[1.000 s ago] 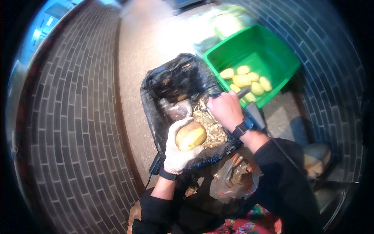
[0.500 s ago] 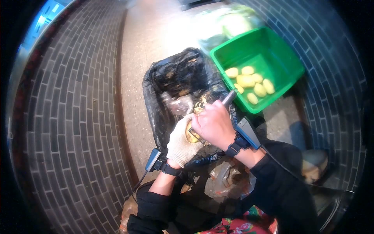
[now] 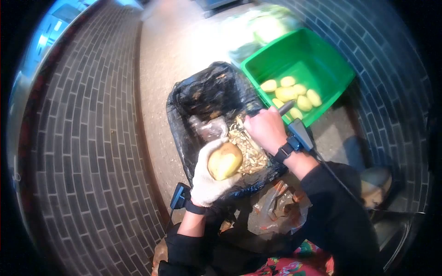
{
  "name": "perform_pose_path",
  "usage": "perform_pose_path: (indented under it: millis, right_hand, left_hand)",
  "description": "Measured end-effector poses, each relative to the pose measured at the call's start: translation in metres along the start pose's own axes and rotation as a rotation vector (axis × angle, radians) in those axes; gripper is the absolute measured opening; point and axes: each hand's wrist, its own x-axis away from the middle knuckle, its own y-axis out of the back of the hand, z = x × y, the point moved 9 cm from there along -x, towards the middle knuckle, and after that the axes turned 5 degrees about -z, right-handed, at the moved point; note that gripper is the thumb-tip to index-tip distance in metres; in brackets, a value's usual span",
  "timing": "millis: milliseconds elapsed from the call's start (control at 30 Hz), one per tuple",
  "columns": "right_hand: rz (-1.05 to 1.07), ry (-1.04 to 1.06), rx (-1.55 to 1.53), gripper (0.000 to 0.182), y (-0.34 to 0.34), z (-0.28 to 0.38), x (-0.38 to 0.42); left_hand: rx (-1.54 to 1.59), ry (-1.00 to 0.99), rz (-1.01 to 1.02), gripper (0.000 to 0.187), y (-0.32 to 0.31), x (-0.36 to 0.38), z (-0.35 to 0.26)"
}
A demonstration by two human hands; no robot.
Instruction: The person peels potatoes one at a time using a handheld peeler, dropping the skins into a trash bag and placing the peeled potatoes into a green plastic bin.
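Yellow flesh showed over most of the potato, which sat in the gloved left hand, fingers curled up around its underside, just above the near edge of the black bag. Half a second earlier the right hand had lain across the potato with the peeler pressed to it; now that hand had drawn back toward the green tub, apart from the potato, its bare fingers closed around the peeler's handle, the dark end of which stuck out toward the tub. The blade itself was hidden behind the knuckles. A heap of peelings lay in the bag between the two hands. I judged that one stroke had just ended and the tool was lifted clear, matching the pose of a second before, so the work looked like repeated strokes on a potato already largely bare, with a brownish patch left along its lower side. Several peeled potatoes rested in the tub, well apart from the one in hand.
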Motion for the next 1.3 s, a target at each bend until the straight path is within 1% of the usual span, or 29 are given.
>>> perform_pose_path:
  millis: [33,67,100,167,233,300,367,400,433,500,533,600,633,700,767,800,833,900,933,967,1000,1033,1100,1167,1200,1233,1300]
  right_hand:
    - [-0.031,0.016,-0.014,0.044,0.010,0.006,-0.003]
    - [-0.035,-0.006,-0.092,0.047,0.019,0.011,-0.005]
    - [-0.025,0.011,-0.098,0.047,0.023,0.017,-0.007]
    - [-0.011,0.001,-0.266,0.047,0.031,0.023,-0.009]
    - [-0.033,0.022,-0.317,0.048,0.038,0.029,-0.008]
    - [-0.043,0.078,-0.403,0.045,0.037,0.035,-0.006]
    - [-0.044,0.093,-0.431,0.043,0.037,0.037,-0.005]
    - [-0.055,0.151,-0.412,0.042,0.038,0.042,-0.004]
    - [-0.067,0.207,-0.392,0.042,0.041,0.046,-0.003]
    - [-0.053,0.213,-0.377,0.041,0.041,0.046,-0.002]
    - [-0.038,0.222,-0.362,0.040,0.041,0.047,-0.001]
    - [-0.071,0.228,-0.343,0.039,0.044,0.048,-0.002]
    - [-0.101,0.235,-0.324,0.038,0.046,0.049,-0.001]
    - [-0.070,0.232,-0.318,0.038,0.045,0.056,0.001]
    - [-0.044,0.228,-0.309,0.037,0.041,0.057,0.002]
    - [-0.073,0.216,-0.294,0.037,0.038,0.052,0.003]
    - [-0.104,0.203,-0.277,0.037,0.035,0.046,0.003]
    - [-0.083,0.249,0.003,0.041,0.028,0.030,-0.003]
    - [-0.058,0.143,0.006,0.042,0.025,0.015,-0.010]
    - [-0.068,0.127,0.009,0.042,0.025,0.011,-0.011]
    - [-0.056,0.058,-0.036,0.043,0.023,0.003,-0.009]
    - [-0.035,0.005,-0.083,0.044,0.019,-0.001,-0.006]
    - [-0.051,0.046,-0.154,0.046,0.029,0.014,-0.006]
    - [-0.046,0.028,-0.386,0.047,0.042,0.029,-0.008]
    - [-0.071,0.041,-0.454,0.047,0.052,0.037,-0.008]
    - [-0.073,0.041,-0.452,0.047,0.052,0.042,-0.008]
    - [-0.226,0.119,-0.520,0.043,0.068,0.055,-0.005]
  left_hand:
    - [0.199,0.110,-0.048,0.090,0.003,0.001,0.009]
    - [0.186,0.042,-0.060,0.094,0.005,-0.005,0.004]
    - [0.189,0.044,-0.081,0.094,0.009,-0.005,0.007]
    - [0.147,0.174,0.012,0.097,0.004,-0.007,0.029]
    - [0.163,0.190,0.024,0.097,0.000,-0.006,0.037]
    - [0.557,0.322,-0.006,0.095,-0.008,0.000,0.048]
    - [0.588,0.325,-0.005,0.095,-0.009,0.002,0.062]
    - [0.620,0.326,-0.004,0.096,-0.010,0.001,0.062]
    - [0.620,0.329,-0.001,0.096,-0.012,0.002,0.061]
    - [0.469,0.323,-0.025,0.088,-0.010,0.004,0.053]
    - [0.468,0.323,-0.023,0.088,-0.011,0.003,0.047]
    - [0.108,0.185,0.024,0.082,-0.011,-0.002,0.030]
    - [0.109,0.189,0.025,0.082,-0.012,-0.003,0.032]
    - [-0.066,0.088,-0.007,0.079,-0.009,-0.005,0.027]
    - [-0.106,0.072,-0.017,0.080,-0.008,-0.005,0.025]
    - [-0.147,0.056,-0.025,0.081,-0.007,-0.005,0.022]
    - [-0.147,0.055,-0.021,0.081,-0.007,-0.004,0.020]
    - [-0.025,0.093,0.004,0.082,-0.008,-0.001,0.014]
    - [-0.029,0.089,0.015,0.082,-0.007,0.000,0.009]
    - [-0.007,-0.005,0.046,0.083,-0.007,0.000,-0.005]
    - [0.018,-0.092,0.074,0.084,-0.006,0.002,-0.014]
    - [0.018,-0.088,0.073,0.084,-0.005,0.002,-0.013]
    - [0.093,-0.002,-0.016,0.086,0.001,-0.005,-0.003]
    - [0.065,0.001,-0.011,0.087,0.006,-0.007,0.007]
    - [0.115,0.027,-0.027,0.087,0.007,-0.007,0.015]
    - [0.163,0.056,-0.040,0.087,0.008,-0.007,0.022]
    - [0.145,0.048,-0.045,0.087,0.008,-0.006,0.026]
